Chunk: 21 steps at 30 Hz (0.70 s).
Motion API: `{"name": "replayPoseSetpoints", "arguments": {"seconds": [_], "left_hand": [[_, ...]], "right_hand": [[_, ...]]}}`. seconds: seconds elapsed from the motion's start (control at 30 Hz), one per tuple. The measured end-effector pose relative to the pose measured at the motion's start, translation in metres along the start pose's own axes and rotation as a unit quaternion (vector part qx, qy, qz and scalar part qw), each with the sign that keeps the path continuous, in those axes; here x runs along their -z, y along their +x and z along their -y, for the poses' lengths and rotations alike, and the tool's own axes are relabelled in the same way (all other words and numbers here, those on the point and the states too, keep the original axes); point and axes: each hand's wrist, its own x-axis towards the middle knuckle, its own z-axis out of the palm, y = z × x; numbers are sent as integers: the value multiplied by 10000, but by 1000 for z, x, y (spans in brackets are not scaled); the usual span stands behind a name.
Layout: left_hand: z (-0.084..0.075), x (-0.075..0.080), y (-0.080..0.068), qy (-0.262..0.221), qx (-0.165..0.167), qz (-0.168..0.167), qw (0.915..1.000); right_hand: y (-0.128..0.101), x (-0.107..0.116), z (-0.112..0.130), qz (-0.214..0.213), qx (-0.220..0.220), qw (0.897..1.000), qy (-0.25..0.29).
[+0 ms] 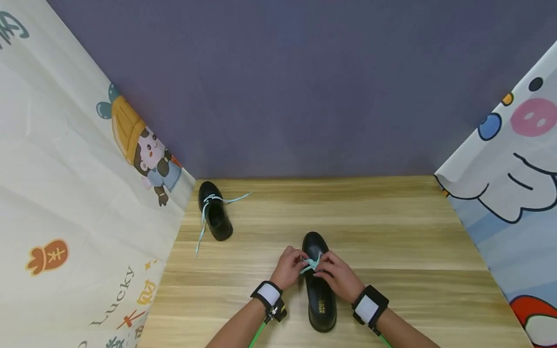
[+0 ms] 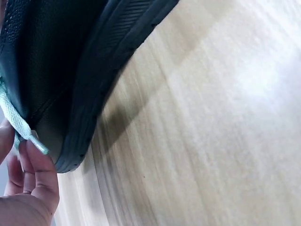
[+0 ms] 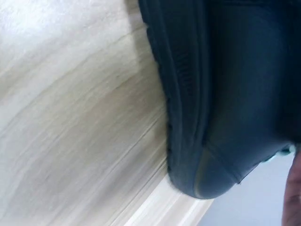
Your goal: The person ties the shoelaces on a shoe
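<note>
A black leather shoe (image 1: 322,316) stands on the wooden floor with its toe pointing away from me. Mint-green shoelace (image 1: 312,264) crosses over its tongue in a small knot with loops. From the left side, my left hand (image 1: 287,268) pinches the lace between thumb and fingers. In the left wrist view the lace's tipped end (image 2: 38,144) sticks out past those fingers (image 2: 44,172). On the shoe's other side, my right hand (image 1: 343,276) pinches the lace with bent fingers. The right wrist view catches only a finger (image 3: 292,188) at its edge, beside the shoe (image 3: 244,94).
A second black shoe (image 1: 219,222) stands at the far left, its mint laces (image 1: 237,198) untied and spread out. A dark grey-purple panel (image 1: 313,96) borders the wooden floor (image 1: 391,217) at the back. Printed white sheets (image 1: 65,169) flank both sides.
</note>
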Motion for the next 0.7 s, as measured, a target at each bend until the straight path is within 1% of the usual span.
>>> {"name": "replayPoseSetpoints", "arguments": {"seconds": [0.13,0.2,0.37,0.47,0.57,0.7], "left_hand": [[-2,-1,1,34,-99,-133,9999],[-3,0,0,128,-135,-101,9998],[-4,0,-9,492,-227,25,9985],[-3,1,-9,795,-522,10,9955],[-2,2,-7,1067,-828,-92,9908],[2,2,-3,1191,-958,-326,9877]], "right_hand": [[-1,2,-3,-216,-56,9997,132],[-1,3,-3,-271,-63,9995,128],[-6,1,1,-268,-165,9995,55],[-7,0,1,-242,-199,9995,-20],[-5,2,-2,-223,-144,9996,-117],[-1,5,-7,-221,-72,9996,-146]]}}
